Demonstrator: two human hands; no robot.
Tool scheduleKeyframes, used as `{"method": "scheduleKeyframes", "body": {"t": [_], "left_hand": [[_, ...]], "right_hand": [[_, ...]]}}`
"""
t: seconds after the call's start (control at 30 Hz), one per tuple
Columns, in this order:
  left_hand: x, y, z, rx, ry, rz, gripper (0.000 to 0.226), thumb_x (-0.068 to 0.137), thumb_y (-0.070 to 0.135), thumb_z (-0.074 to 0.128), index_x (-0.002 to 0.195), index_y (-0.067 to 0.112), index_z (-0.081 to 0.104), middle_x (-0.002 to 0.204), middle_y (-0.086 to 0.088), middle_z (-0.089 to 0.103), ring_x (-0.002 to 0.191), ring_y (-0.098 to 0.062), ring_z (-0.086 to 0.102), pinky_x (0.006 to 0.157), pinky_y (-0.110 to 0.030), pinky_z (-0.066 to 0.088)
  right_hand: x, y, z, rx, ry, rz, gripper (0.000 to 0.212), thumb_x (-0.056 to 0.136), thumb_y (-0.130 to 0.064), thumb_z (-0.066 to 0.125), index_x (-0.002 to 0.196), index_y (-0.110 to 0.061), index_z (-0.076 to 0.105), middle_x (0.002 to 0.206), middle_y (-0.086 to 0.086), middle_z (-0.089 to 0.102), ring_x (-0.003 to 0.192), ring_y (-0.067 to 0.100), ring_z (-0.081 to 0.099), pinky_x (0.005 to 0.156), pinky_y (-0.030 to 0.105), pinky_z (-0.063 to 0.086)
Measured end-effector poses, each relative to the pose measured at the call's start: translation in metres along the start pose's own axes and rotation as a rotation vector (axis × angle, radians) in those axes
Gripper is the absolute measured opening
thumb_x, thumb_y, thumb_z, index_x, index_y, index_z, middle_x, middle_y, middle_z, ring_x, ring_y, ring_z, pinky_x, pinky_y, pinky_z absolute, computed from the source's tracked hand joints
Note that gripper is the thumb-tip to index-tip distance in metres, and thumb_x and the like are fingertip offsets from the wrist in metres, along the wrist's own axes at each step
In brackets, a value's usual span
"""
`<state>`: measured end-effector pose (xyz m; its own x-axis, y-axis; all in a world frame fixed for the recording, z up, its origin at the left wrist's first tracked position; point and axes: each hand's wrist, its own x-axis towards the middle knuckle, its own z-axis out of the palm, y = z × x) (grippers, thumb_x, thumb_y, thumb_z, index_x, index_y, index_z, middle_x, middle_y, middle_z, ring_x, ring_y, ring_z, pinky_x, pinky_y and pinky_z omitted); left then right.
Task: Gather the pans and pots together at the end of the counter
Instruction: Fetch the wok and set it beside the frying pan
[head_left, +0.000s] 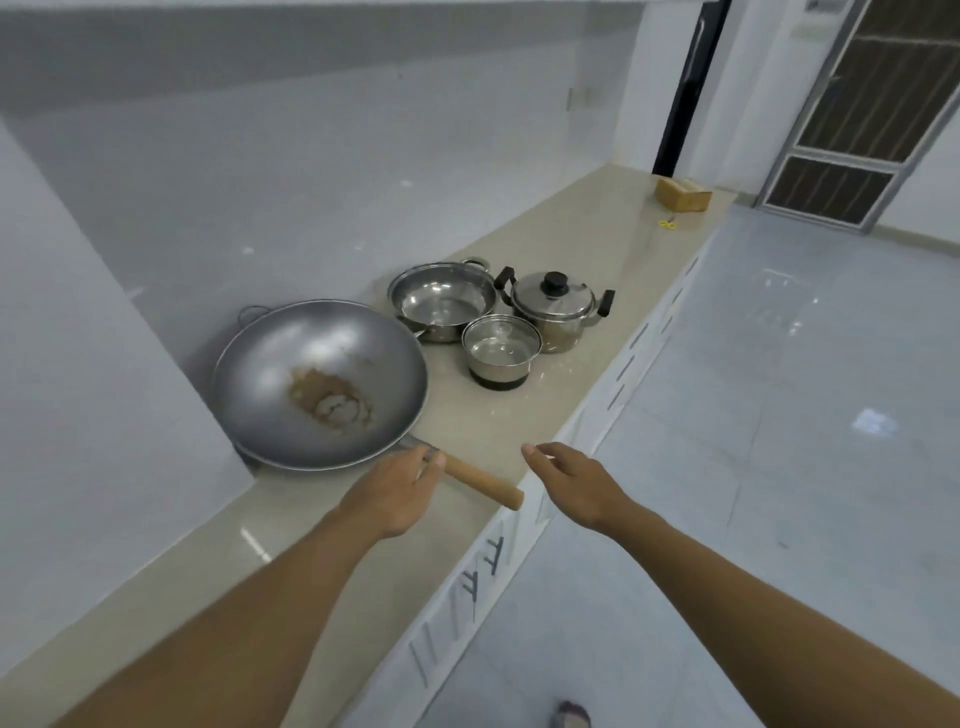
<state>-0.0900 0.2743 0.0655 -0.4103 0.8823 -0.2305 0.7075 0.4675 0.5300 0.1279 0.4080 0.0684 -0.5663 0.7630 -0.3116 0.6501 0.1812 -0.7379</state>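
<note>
A large grey wok (317, 382) with a rusty patch in its bottom sits on the beige counter (566, 244) against the left wall, its wooden handle (483, 483) pointing toward me. My left hand (400, 488) rests on the handle's metal neck, fingers curled over it. My right hand (576, 478) hovers open just right of the handle, touching nothing. Behind the wok stand a shiny open pan (441, 301), a small pot with a glass lid (501, 351) and a steel pot with a black-knobbed lid (556, 309), close together.
A cardboard box (681, 195) and yellow-handled scissors (667, 223) lie at the counter's far end. White drawers (483, 571) run under the counter edge. Grey tiled floor lies to the right, with a screened door (857, 119) beyond.
</note>
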Motion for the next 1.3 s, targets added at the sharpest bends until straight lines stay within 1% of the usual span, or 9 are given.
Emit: {"method": "scheduleKeyframes", "body": {"t": [0.1, 0.17, 0.3, 0.4, 0.53, 0.73, 0.93, 1.17, 1.3], "left_hand": [[0.017, -0.002, 0.001, -0.065, 0.069, -0.088, 0.046, 0.102, 0.049, 0.029, 0.125, 0.021, 0.056, 0.133, -0.006, 0.057, 0.128, -0.026, 0.051, 0.106, -0.040, 0.039], [0.025, -0.001, 0.004, -0.097, 0.103, -0.166, 0.047, 0.103, 0.048, 0.031, 0.128, 0.017, 0.055, 0.137, -0.008, 0.055, 0.130, -0.028, 0.049, 0.105, -0.039, 0.037], [0.037, 0.000, 0.015, -0.183, 0.164, -0.248, 0.040, 0.103, 0.045, 0.032, 0.113, 0.017, 0.059, 0.127, -0.008, 0.060, 0.125, -0.028, 0.053, 0.102, -0.037, 0.039], [0.039, 0.002, 0.028, -0.238, 0.217, -0.347, 0.044, 0.103, 0.046, 0.031, 0.124, 0.017, 0.058, 0.138, -0.007, 0.055, 0.131, -0.024, 0.048, 0.099, -0.031, 0.033], [0.030, -0.004, 0.053, -0.279, 0.192, -0.498, 0.062, 0.101, 0.056, 0.028, 0.151, 0.022, 0.036, 0.158, -0.002, 0.035, 0.145, -0.020, 0.033, 0.116, -0.034, 0.022], [0.018, -0.024, 0.067, -0.328, 0.233, -0.605, 0.058, 0.102, 0.055, 0.030, 0.148, 0.021, 0.040, 0.152, -0.006, 0.044, 0.139, -0.024, 0.041, 0.113, -0.035, 0.028], [0.006, -0.029, 0.075, -0.413, 0.244, -0.627, 0.050, 0.103, 0.052, 0.027, 0.134, 0.021, 0.051, 0.129, -0.008, 0.057, 0.122, -0.028, 0.053, 0.105, -0.041, 0.039], [-0.004, -0.033, 0.089, -0.575, 0.237, -0.644, 0.050, 0.104, 0.047, 0.030, 0.111, 0.005, 0.055, 0.117, -0.025, 0.060, 0.112, -0.040, 0.056, 0.093, -0.042, 0.043], [-0.003, -0.029, 0.094, -0.597, 0.249, -0.698, 0.046, 0.103, 0.052, 0.030, 0.095, 0.016, 0.057, 0.091, -0.004, 0.064, 0.090, -0.026, 0.062, 0.073, -0.032, 0.042]], "right_hand": [[0.038, -0.002, -0.005, -0.015, -0.075, -0.043, 0.081, 0.086, -0.079, 0.034, 0.142, -0.022, 0.049, 0.139, -0.001, 0.057, 0.112, 0.011, 0.052, 0.092, 0.028, 0.035], [0.063, -0.003, -0.010, -0.039, -0.132, -0.077, 0.080, 0.087, -0.078, 0.035, 0.141, -0.021, 0.051, 0.137, -0.001, 0.059, 0.115, 0.013, 0.054, 0.093, 0.028, 0.037], [0.111, -0.006, -0.013, -0.098, -0.252, -0.130, 0.077, 0.087, -0.078, 0.035, 0.136, -0.023, 0.055, 0.133, -0.001, 0.061, 0.116, 0.016, 0.056, 0.093, 0.030, 0.039], [0.138, -0.010, -0.006, -0.144, -0.342, -0.176, 0.076, 0.087, -0.078, 0.035, 0.135, -0.022, 0.056, 0.132, -0.001, 0.061, 0.113, 0.014, 0.056, 0.093, 0.029, 0.040], [0.165, -0.013, 0.015, -0.137, -0.466, -0.158, 0.074, 0.086, -0.077, 0.039, 0.135, -0.023, 0.055, 0.129, -0.002, 0.060, 0.113, 0.017, 0.059, 0.101, 0.039, 0.047], [0.193, -0.026, 0.062, 0.024, -0.590, 0.015, 0.056, 0.091, -0.061, 0.054, 0.129, -0.020, 0.054, 0.122, 0.002, 0.061, 0.105, 0.022, 0.063, 0.067, 0.029, 0.055], [0.212, -0.044, 0.107, 0.108, -0.677, 0.145, 0.052, 0.089, -0.060, 0.058, 0.104, -0.010, 0.062, 0.097, 0.013, 0.068, 0.078, 0.025, 0.068, 0.070, 0.041, 0.061], [0.207, -0.054, 0.148, 0.148, -0.729, 0.283, 0.042, 0.097, -0.048, 0.053, 0.102, -0.006, 0.056, 0.074, 0.009, 0.057, 0.052, 0.018, 0.056, 0.051, 0.029, 0.050], [0.198, -0.062, 0.168, 0.182, -0.770, 0.323, 0.036, 0.100, -0.042, 0.050, 0.104, -0.007, 0.050, 0.071, 0.008, 0.049, 0.053, 0.020, 0.051, 0.051, 0.031, 0.048]]}}
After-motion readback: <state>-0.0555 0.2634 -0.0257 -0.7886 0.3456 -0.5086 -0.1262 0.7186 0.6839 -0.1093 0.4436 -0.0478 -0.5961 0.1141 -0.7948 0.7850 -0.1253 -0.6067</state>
